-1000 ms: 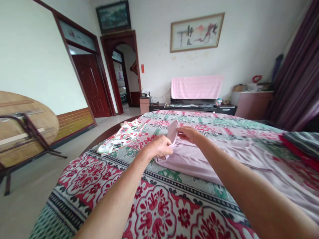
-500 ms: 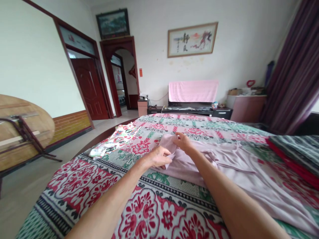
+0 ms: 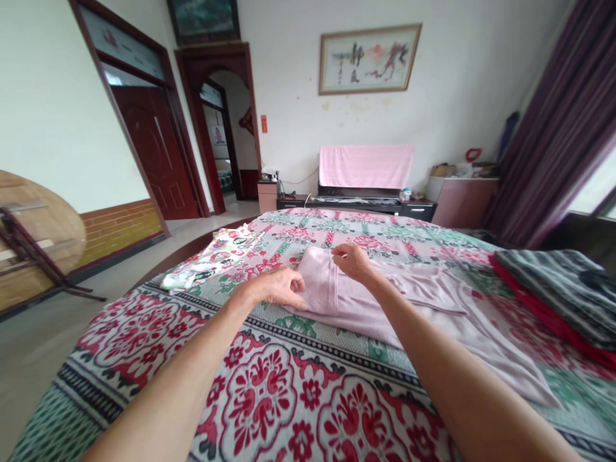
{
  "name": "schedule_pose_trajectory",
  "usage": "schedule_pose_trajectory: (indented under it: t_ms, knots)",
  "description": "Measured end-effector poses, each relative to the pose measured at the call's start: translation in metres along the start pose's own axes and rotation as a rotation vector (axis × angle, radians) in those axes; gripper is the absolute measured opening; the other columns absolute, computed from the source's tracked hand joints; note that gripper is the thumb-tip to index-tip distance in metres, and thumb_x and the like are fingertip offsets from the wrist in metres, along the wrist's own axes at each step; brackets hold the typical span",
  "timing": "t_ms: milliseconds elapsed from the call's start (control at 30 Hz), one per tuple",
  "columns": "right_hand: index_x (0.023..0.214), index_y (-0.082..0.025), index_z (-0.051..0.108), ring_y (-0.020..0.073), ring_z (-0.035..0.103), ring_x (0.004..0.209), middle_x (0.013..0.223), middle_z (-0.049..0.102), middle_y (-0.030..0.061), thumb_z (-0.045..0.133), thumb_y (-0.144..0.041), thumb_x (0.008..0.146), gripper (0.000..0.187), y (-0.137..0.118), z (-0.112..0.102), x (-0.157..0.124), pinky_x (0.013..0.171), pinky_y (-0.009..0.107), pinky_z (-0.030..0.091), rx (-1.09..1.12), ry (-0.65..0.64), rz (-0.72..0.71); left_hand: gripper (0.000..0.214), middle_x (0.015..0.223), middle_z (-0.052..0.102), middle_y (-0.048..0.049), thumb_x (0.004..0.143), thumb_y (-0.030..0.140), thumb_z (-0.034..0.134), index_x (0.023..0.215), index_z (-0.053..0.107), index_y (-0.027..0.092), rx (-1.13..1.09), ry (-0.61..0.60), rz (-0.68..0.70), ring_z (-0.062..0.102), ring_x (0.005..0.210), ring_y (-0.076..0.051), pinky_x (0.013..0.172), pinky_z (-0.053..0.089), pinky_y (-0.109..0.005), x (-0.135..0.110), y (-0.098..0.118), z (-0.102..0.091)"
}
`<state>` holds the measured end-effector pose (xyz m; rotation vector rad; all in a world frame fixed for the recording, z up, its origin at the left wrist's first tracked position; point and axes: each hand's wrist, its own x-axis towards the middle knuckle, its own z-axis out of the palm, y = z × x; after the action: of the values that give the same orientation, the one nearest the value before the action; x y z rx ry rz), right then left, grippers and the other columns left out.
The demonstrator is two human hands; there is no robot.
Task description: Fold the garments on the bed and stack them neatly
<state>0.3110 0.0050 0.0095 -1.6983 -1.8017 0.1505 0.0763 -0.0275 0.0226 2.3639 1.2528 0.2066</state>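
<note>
Pale-pink garment (image 3: 319, 279): on floral tablecloth (image 3: 262, 388), L end folded over; btwn printed cloth (image 3: 224, 252) (L) & striped textile (image 3: 553, 289) (R).
L hand (image 3: 276, 286): thumb & fingers wide apart, by folded end.
R hand (image 3: 353, 262): finger gap narrow, at fold's edge; can't tell if gripping fabric.

The left forearm (image 3: 173, 378) and right forearm (image 3: 443, 353), both bare, reach forward and converge. The left hand (image 3: 280, 287) spreads its thumb away from bent fingers; the right hand (image 3: 355, 262), slightly farther forward, curls its fingers near the thumb. The hands stand apart.
</note>
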Motion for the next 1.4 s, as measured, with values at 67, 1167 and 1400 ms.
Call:
schedule_pose_trajectory:
  t_ms: [67, 1167, 1400]
  knots:
    - [0.085, -0.018, 0.072, 0.0156, 0.063, 0.077, 0.083, 0.072, 0.0029, 0.052, -0.017, 0.076, 0.022, -0.003, -0.013, -0.017, 0.073, 0.024, 0.045, 0.021, -0.023, -0.08, 0.048, 0.089, 0.068, -0.0032, 0.056, 0.045, 0.075, 0.097, 0.072, 0.021, 0.06, -0.002, 0.013, 0.059, 0.076, -0.017, 0.062, 0.04, -0.023, 0.001, 0.003, 0.005]
    - [0.107, -0.019, 0.063, 0.0199, 0.056, 0.098, 0.109, 0.065, 0.0078, 0.047, -0.019, 0.088, 0.025, -0.034, -0.007, -0.134, 0.088, 0.034, 0.044, -0.067, -0.301, -0.74, 0.022, 0.063, 0.057, 0.0025, 0.067, 0.036, 0.056, 0.073, 0.064, 0.017, -0.269, 0.037, 0.025, 0.051, 0.059, -0.012, 0.056, 0.038, -0.021, 0.005, -0.013, 0.005]
    - [0.119, -0.017, 0.058, 0.0245, 0.047, 0.118, 0.133, 0.054, 0.0104, 0.049, -0.03, 0.09, 0.033, -0.035, -0.004, -0.146, 0.098, 0.042, 0.037, -0.063, -0.322, -0.734, 0.028, 0.068, 0.058, 0.002, 0.067, 0.039, 0.06, 0.083, 0.064, 0.016, -0.225, 0.025, 0.006, 0.051, 0.06, -0.012, 0.054, 0.036, -0.021, 0.004, -0.011, 0.004]
